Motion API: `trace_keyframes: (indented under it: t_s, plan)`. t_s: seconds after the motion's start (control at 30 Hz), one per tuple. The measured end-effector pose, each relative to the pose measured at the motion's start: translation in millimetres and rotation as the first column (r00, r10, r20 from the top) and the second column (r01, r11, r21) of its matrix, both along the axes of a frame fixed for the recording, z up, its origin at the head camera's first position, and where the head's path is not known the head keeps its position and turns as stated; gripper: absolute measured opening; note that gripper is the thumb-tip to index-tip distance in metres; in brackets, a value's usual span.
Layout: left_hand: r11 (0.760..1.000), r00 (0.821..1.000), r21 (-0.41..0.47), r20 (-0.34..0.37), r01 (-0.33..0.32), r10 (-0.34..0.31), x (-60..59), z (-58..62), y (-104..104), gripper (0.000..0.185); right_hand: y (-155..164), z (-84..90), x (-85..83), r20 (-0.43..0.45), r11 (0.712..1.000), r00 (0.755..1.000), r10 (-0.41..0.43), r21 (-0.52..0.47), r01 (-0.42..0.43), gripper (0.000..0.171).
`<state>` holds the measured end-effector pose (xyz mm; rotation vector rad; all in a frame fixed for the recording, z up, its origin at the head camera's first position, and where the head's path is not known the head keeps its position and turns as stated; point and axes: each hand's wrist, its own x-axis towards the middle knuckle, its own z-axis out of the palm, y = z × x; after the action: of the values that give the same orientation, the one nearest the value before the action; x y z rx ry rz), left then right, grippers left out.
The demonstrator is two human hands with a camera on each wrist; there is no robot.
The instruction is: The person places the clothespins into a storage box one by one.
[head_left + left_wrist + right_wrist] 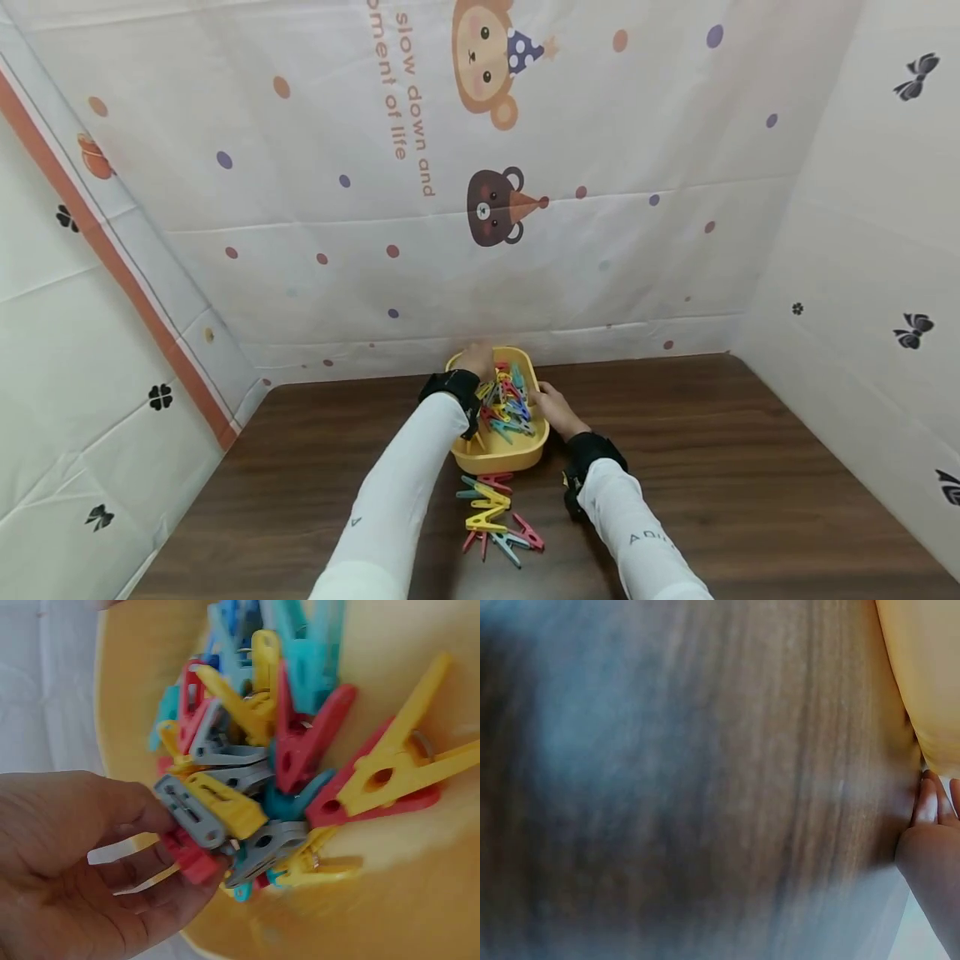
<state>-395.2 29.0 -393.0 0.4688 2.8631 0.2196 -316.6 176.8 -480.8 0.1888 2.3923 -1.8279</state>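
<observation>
Yellow plastic basket (pixel 495 457) on the dark wooden table (pixel 750 450), near the back edge — full of mixed clothespins (pixel 277 750) in red, yellow, teal, grey. Left hand (pixel 82 870) inside, fingers curled, pinching a grey clothespin (pixel 191 814). Right hand (pixel 557 410) against the basket's right side — fingers seem straight, holding nothing.

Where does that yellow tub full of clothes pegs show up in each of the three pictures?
Head: the yellow tub sits mid-table, between both hands.
Left wrist: it fills most of the frame, its inner wall behind the pegs.
Right wrist: only its outer wall shows, top right, by the right hand.
Shared landmark: the tub's yellow wall.
</observation>
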Motion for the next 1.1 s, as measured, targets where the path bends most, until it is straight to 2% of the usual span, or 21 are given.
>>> trace_keyframes:
  t_s: [0.1, 0.2, 0.27, 0.33, 0.4, 0.43, 0.47, 0.5, 0.53, 0.57, 0.63, 0.67, 0.7, 0.73, 0.77, 0.8, 0.83, 0.9, 0.97, 1.03, 1.1]
  plan:
    - [1.000, 1.000, 0.002, -0.012, 0.009, -0.009, 1.7, -1.5, -4, 0.011, -1, -0.9, -0.5, 0.004, 1.000, 1.000, -0.003, -0.009, 0.004, 0.062]
    - [0.997, 0.997, -0.050, -0.045, 0.059, -0.061, 5.9, 11.2, -10, 0.021, 1, 1.2, -0.7, 0.000, 1.000, 1.000, -0.002, -0.022, 0.002, 0.064]
    - [0.992, 0.989, -0.072, -0.098, 0.108, -0.115, 16.3, 22.9, -16, 0.025, 2, 1.8, 0.3, -0.014, 1.000, 1.000, 0.010, -0.018, -0.011, 0.065]
    - [0.979, 0.966, -0.078, -0.168, 0.187, -0.198, 36.3, 33.8, -24, 0.023, 3, 1.0, 1.5, -0.014, 1.000, 1.000, 0.018, -0.017, -0.018, 0.066]
    - [0.952, 0.917, -0.088, -0.254, 0.295, -0.307, 66.5, 41.7, -34, 0.013, 3, 0.1, 2.4, -0.008, 1.000, 1.000, 0.019, -0.013, -0.019, 0.067]
    - [0.931, 0.879, -0.100, -0.307, 0.352, -0.365, 85.2, 43.6, -41, 0.008, 3, -0.3, 2.4, -0.004, 1.000, 1.000, 0.017, -0.013, -0.018, 0.066]
    - [0.902, 0.829, -0.110, -0.362, 0.417, -0.427, 104.9, 43.3, -48, 0.006, 3, -0.6, 2.1, 0.004, 1.000, 1.000, 0.017, -0.012, -0.017, 0.066]
    - [0.867, 0.772, -0.129, -0.406, 0.481, -0.489, 124.7, 41.3, -55, 0.004, 2, -0.9, 1.3, 0.017, 1.000, 1.000, 0.017, -0.018, -0.016, 0.066]
    - [0.826, 0.709, -0.173, -0.439, 0.536, -0.552, 144.3, 37.8, -63, 0.003, 1, -0.1, 0.8, 0.023, 1.000, 1.000, 0.016, -0.020, -0.016, 0.066]
    - [0.776, 0.631, -0.232, -0.470, 0.586, -0.617, 162.8, 33.2, -71, 0.003, 1, 0.5, -0.1, 0.024, 1.000, 1.000, 0.015, -0.020, -0.015, 0.065]
    - [0.662, 0.467, -0.350, -0.498, 0.663, -0.731, 193.3, 19.6, -87, 0.004, 1, 2.5, -1.4, 0.024, 1.000, 1.000, 0.019, -0.018, -0.018, 0.064]
    - [0.603, 0.398, -0.400, -0.486, 0.690, -0.778, 205.1, 12.2, -95, 0.004, 1, 3.4, -1.8, 0.021, 1.000, 1.000, 0.021, -0.015, -0.021, 0.063]
    - [0.552, 0.349, -0.444, -0.460, 0.706, -0.816, 214.2, 4.8, -102, 0.005, 1, 4.5, -2.0, 0.021, 1.000, 1.000, 0.021, -0.016, -0.021, 0.063]
    - [0.509, 0.319, -0.476, -0.425, 0.717, -0.847, 220.8, -2.5, -109, 0.011, 2, 5.2, -2.2, 0.021, 1.000, 1.000, 0.019, -0.018, -0.019, 0.063]
    - [0.481, 0.307, -0.486, -0.395, 0.730, -0.866, 224.7, -10.0, -115, 0.016, 3, 5.9, -2.1, 0.023, 1.000, 1.000, 0.017, -0.019, -0.017, 0.063]
    - [0.467, 0.318, -0.488, -0.359, 0.737, -0.877, 226.4, -17.1, -121, 0.023, 3, 6.5, -1.8, 0.027, 1.000, 0.999, 0.018, -0.019, -0.017, 0.064]
    - [0.469, 0.348, -0.479, -0.323, 0.742, -0.880, 226.6, -23.3, -126, 0.033, 4, 6.5, -1.9, 0.031, 1.000, 0.999, 0.016, -0.024, -0.015, 0.064]
    - [0.502, 0.415, -0.447, -0.284, 0.740, -0.864, 222.7, -35.1, -134, 0.048, 4, 6.0, -1.7, 0.035, 1.000, 0.999, 0.010, -0.029, -0.009, 0.063]
    - [0.554, 0.492, -0.386, -0.256, 0.738, -0.832, 216.4, -43.9, -140, 0.059, 4, 4.6, -2.0, 0.033, 1.000, 0.999, 0.017, -0.026, -0.016, 0.064]
    - [0.610, 0.564, -0.301, -0.232, 0.733, -0.792, 210.3, -50.2, -144, 0.063, 2, 2.5, -2.7, 0.033, 0.999, 0.999, 0.029, -0.019, -0.028, 0.063]
    - [0.652, 0.616, -0.221, -0.216, 0.725, -0.758, 206.2, -54.0, -147, 0.061, 0, 0.7, -3.2, 0.040, 0.999, 0.998, 0.040, -0.012, -0.039, 0.064]
